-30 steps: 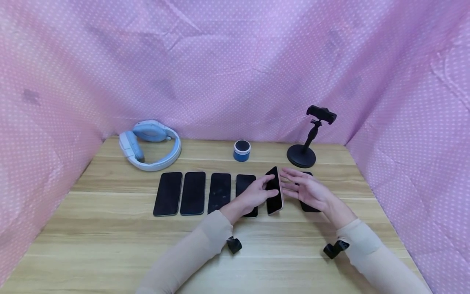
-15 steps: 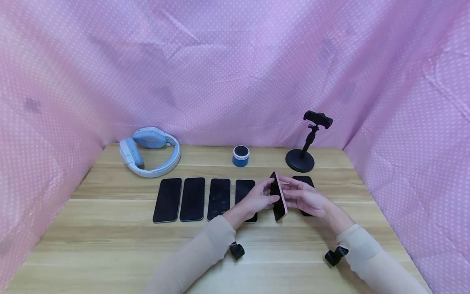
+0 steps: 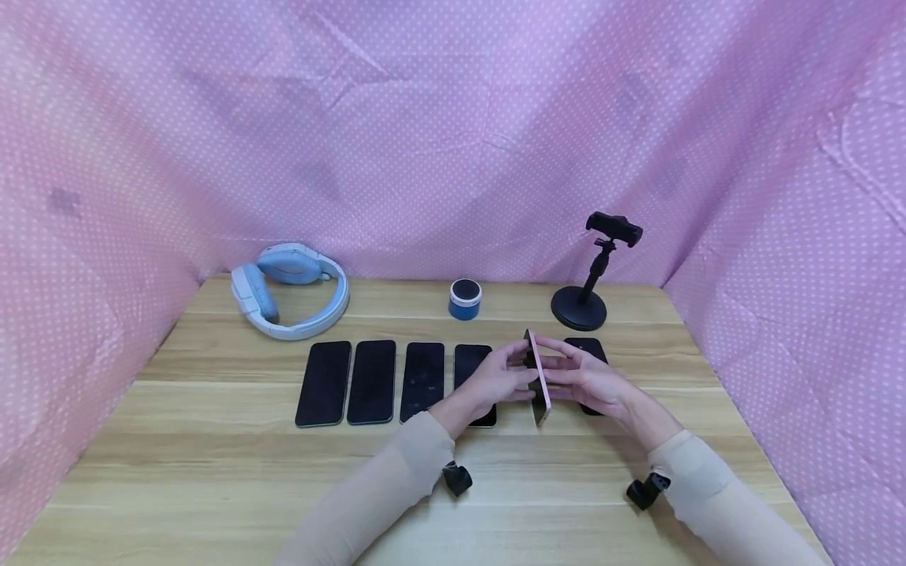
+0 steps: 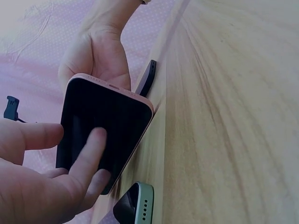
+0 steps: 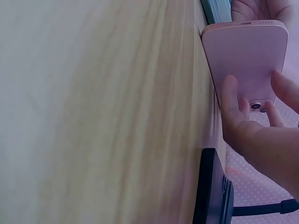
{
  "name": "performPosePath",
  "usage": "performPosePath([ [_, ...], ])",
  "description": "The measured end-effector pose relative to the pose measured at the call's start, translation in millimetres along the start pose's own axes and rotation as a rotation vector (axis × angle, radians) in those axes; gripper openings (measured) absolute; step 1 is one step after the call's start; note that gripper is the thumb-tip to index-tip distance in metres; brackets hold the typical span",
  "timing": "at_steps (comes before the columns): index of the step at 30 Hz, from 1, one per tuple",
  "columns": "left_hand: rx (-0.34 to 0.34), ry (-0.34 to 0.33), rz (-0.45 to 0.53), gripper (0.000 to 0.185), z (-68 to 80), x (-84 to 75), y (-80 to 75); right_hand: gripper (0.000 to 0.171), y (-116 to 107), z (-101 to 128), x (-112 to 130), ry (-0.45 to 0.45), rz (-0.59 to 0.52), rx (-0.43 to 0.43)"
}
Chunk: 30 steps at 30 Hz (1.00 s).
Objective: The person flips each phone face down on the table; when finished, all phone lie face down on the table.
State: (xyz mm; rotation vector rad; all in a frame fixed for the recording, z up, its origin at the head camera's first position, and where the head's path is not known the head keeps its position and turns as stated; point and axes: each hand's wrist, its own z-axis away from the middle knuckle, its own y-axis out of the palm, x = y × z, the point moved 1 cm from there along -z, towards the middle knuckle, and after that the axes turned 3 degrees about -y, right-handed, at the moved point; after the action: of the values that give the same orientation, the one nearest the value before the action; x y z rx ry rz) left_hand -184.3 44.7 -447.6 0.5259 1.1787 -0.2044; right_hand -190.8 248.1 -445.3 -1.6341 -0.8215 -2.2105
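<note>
A pink smartphone [image 3: 541, 376] stands nearly upright on its long edge in the head view. Its black screen [image 4: 112, 112] faces my left hand [image 3: 488, 384], and its pink back [image 5: 245, 56] faces my right hand [image 3: 598, 385]. The left fingers are spread, with a fingertip [image 4: 99, 135] over the screen in the left wrist view. On the other side, the right fingers reach the back, and a fingertip [image 5: 277, 79] sits by the upper edge. Between them, the two hands keep the phone up. Another phone [image 3: 587, 346] lies partly hidden under my right hand.
Left of the hands, several phones lie screen up in a row, among them a black-screened phone [image 3: 323, 384]. Behind stand light blue headphones [image 3: 322, 314], a small blue speaker [image 3: 465, 306] and a black phone stand [image 3: 579, 308]. Pink dotted cloth [image 3: 425, 157] borders the wooden table [image 3: 212, 472].
The pink phone has turned from tilted, screen showing, to nearly upright on its edge. My right hand has moved left onto its back; the left fingers stay at the screen.
</note>
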Motion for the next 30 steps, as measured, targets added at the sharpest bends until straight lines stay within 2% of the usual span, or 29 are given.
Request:
performPosePath([
  [5,-0.008,-0.004,0.021,0.060,-2.1,0.9,-3.2,0.070,0,-2,1,-0.015,0.063,0.004],
  [12,-0.030,-0.014,0.035,0.058,-2.0,1.6,-3.7,0.071,-1,-6,-2,-0.016,0.152,-0.050],
  [23,-0.009,0.004,0.043,0.058,-1.9,4.5,-10.6,0.070,-1,-11,-4,-0.019,0.273,-0.098],
  [26,-0.006,0.016,0.034,0.057,-2.2,6.2,-12.8,0.069,0,-11,-4,-0.023,0.347,-0.119],
  [30,-0.014,0.017,0.011,0.056,-3.2,7.8,-14.7,0.068,1,-10,-1,-0.053,0.547,-0.148],
])
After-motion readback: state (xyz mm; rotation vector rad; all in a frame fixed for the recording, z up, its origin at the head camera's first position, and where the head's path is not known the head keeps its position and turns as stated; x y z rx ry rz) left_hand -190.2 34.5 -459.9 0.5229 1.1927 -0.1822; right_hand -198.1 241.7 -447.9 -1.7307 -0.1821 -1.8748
